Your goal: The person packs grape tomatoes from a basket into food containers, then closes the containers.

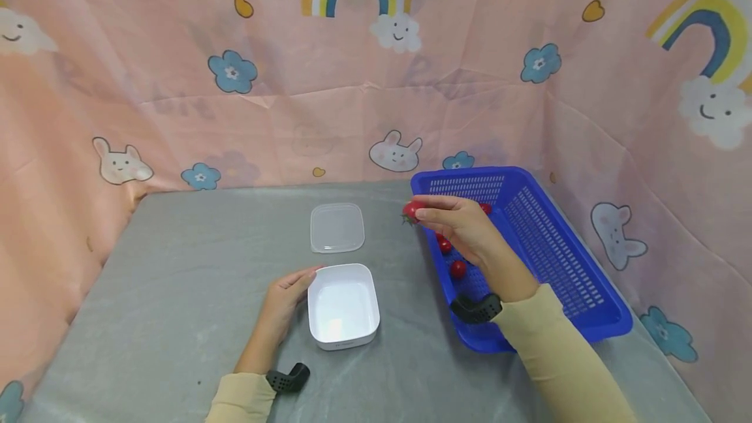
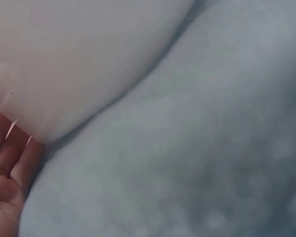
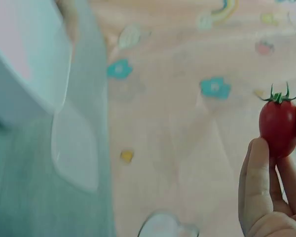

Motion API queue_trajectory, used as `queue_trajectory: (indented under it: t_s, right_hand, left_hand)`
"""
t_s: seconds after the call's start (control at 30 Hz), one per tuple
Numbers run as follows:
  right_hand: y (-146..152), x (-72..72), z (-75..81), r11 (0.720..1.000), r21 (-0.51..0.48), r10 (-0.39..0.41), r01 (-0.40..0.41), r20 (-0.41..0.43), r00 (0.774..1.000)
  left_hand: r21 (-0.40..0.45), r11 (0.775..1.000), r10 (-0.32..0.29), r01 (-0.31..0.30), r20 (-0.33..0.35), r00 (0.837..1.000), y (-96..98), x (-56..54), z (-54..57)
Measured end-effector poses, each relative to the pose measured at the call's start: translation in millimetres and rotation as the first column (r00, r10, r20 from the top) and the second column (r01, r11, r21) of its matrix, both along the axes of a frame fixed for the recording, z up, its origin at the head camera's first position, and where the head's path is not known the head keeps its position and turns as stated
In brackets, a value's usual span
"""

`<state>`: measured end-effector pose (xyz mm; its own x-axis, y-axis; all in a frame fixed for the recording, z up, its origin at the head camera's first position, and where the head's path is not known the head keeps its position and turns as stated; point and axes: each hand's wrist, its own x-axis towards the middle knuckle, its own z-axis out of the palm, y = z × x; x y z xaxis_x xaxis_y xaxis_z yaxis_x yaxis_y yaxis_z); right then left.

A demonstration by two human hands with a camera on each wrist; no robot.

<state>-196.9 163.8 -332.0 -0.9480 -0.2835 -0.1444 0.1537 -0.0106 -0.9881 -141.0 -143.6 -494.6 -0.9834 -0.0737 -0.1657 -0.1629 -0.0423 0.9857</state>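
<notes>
My right hand (image 1: 464, 224) holds a red cherry tomato (image 1: 412, 211) between thumb and fingertips, over the left rim of a blue basket (image 1: 564, 273). In the right wrist view, green sepals top the cherry tomato (image 3: 279, 126). With its fingers fairly straight, my left hand (image 1: 286, 299) touches the outside of a white square container (image 1: 343, 309) at its back left corner. No food shows inside that container. The left wrist view catches part of the left hand's fingers (image 2: 19, 158) against the container's pale wall (image 2: 79, 59).
Behind the white container lies a translucent square lid (image 1: 337, 228) on the grey tablecloth (image 1: 194, 292). Several more cherry tomatoes (image 1: 458, 269) sit in the basket, toward its left side, partly hidden by my right hand. A patterned pink curtain (image 1: 329, 123) hangs around the table's back and sides.
</notes>
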Motion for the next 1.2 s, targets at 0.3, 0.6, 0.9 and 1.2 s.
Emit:
queue_trajectory:
  t_s: [0.3,0.6,0.9,1.2]
  right_hand:
    - [-32.6,13.1,-5.3,0.998,0.063,0.027,-0.028,0.009,1.000]
    - [-56.8,33.9,-11.0,0.996,0.092,0.005,-0.008,0.039,0.999]
    - [-88.6,53.3,-32.6,0.986,0.160,-0.052,0.054,-0.017,0.998]
    - [-108.4,53.5,-74.3,0.966,0.259,0.012,-0.002,-0.038,0.999]
  left_hand:
    - [0.010,1.000,0.005,-0.005,0.004,1.000,0.3,1.3,-1.4]
    - [0.022,0.999,0.025,-0.026,0.018,1.000,-2.6,2.6,-2.9]
    - [0.002,1.000,0.030,-0.030,0.014,0.999,-1.9,1.6,-1.6]
    - [-0.026,0.999,0.019,-0.019,0.023,1.000,0.0,-1.6,-0.9]
